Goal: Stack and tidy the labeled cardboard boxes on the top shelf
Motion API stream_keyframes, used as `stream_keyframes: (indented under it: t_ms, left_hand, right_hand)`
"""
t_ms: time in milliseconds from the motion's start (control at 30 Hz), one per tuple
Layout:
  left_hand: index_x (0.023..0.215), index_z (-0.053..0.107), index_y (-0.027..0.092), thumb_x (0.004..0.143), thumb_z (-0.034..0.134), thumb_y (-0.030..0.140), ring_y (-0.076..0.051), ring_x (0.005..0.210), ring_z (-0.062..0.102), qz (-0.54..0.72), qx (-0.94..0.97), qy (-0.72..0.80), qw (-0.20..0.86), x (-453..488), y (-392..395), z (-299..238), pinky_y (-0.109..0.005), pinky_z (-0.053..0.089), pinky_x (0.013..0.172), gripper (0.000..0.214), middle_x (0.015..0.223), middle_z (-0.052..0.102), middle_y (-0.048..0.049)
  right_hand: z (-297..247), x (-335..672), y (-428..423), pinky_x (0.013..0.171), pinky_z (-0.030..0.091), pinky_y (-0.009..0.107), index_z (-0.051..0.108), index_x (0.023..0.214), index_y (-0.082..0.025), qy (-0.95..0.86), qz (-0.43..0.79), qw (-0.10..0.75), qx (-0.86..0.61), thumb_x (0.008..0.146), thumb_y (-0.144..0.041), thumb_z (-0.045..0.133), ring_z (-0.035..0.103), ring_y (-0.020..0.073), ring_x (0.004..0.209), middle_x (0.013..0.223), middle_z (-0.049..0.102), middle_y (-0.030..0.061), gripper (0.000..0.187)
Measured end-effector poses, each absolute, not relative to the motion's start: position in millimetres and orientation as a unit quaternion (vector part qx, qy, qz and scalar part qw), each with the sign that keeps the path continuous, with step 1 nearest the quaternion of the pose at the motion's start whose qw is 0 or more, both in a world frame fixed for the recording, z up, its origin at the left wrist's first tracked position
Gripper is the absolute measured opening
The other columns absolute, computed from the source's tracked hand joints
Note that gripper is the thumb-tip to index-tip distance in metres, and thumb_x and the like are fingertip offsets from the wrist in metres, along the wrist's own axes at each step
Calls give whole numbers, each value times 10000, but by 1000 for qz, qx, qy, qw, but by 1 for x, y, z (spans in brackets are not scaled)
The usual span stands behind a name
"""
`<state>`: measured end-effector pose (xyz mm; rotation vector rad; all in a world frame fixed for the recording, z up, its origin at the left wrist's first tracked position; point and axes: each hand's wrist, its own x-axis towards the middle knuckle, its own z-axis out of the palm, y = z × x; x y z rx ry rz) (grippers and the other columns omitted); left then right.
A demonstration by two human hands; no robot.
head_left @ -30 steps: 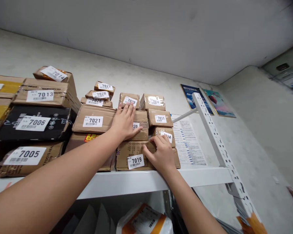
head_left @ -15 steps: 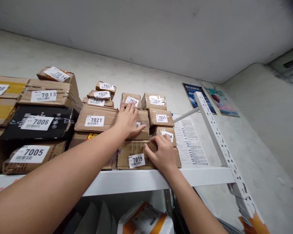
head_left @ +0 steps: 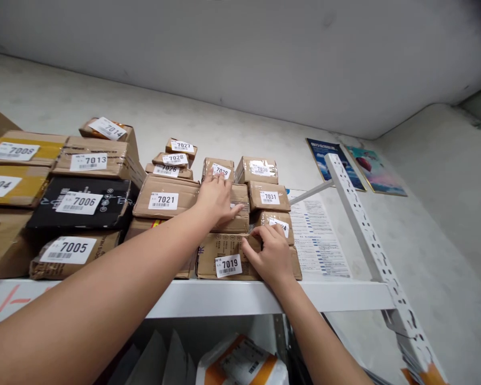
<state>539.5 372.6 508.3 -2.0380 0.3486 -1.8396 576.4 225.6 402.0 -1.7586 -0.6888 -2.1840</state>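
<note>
My left hand (head_left: 216,198) lies open, fingers spread, over the front of a cardboard box (head_left: 240,219) whose label it mostly covers. Its fingertips reach the box labelled 7029 (head_left: 217,164) stacked above. Lower down on the right, my right hand (head_left: 271,252) rests with bent, parted fingers against the box labelled 7019 (head_left: 212,246) and just below the box whose label ends in 24 (head_left: 285,218). Boxes 7031 (head_left: 269,196) and 7030 (head_left: 257,168) sit above that hand. Neither hand is wrapped round a box.
A white metal shelf (head_left: 224,299) carries the boxes, and a perforated upright (head_left: 361,230) stands at its right end. Left of my hands are box 7021 (head_left: 164,201), a black box 7006 (head_left: 80,202) and several others. An orange-and-white parcel (head_left: 242,361) lies below.
The view has shifted slightly left, so the boxes appear farther right and more show at the left edge. Both hands keep nearly the same places on the boxes.
</note>
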Motion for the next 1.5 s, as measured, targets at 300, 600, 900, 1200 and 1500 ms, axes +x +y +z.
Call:
stream_keyframes:
  t_ms: [300, 600, 900, 1200, 1500]
  left_hand:
    - [1398, 241, 3, 823, 227, 653, -329, 1379, 166, -661, -723, 145, 138, 544, 380, 484, -459, 100, 1140, 868, 1468, 226, -246]
    - [1425, 176, 61, 855, 232, 592, -277, 1407, 16, -689, -696, 129, 156, 561, 417, 423, -515, 101, 1134, 781, 1521, 56, -163]
    - [1424, 181, 68, 857, 234, 590, -278, 1406, 61, -682, -689, 151, 193, 555, 450, 417, -525, 118, 1132, 773, 1520, 117, -150]
    - [1404, 241, 118, 812, 407, 563, -353, 1381, 130, -698, -696, 156, 66, 534, 403, 520, -506, 205, 1114, 760, 1498, 156, -203]
    - [1260, 421, 292, 555, 672, 531, -460, 1171, 381, -633, -740, -2, -228, 550, 343, 570, -553, 471, 795, 785, 1429, 186, -179]
  right_hand:
    - [401, 579, 222, 719, 393, 347, 550, 728, -168, -238, -764, 101, -591, 779, -302, 573, 454, 232, 779, 712, 578, 51, 145]
    - [401, 582, 222, 689, 407, 343, 565, 730, -171, -258, -785, 77, -558, 777, -317, 578, 466, 228, 739, 694, 607, 46, 154]
    - [424, 582, 166, 1024, 263, 522, 486, 1222, -61, -71, -716, 414, -557, 745, -544, 426, 393, 377, 1189, 1220, 498, 219, 682]
    - [420, 581, 159, 650, 555, 378, 553, 1126, -158, -113, -327, 739, -578, 879, -498, 339, 673, 245, 709, 817, 698, 113, 471]
    - [416, 590, 155, 792, 555, 382, 560, 1179, -211, -157, -195, 795, -552, 873, -564, 378, 680, 223, 830, 975, 705, 77, 501]
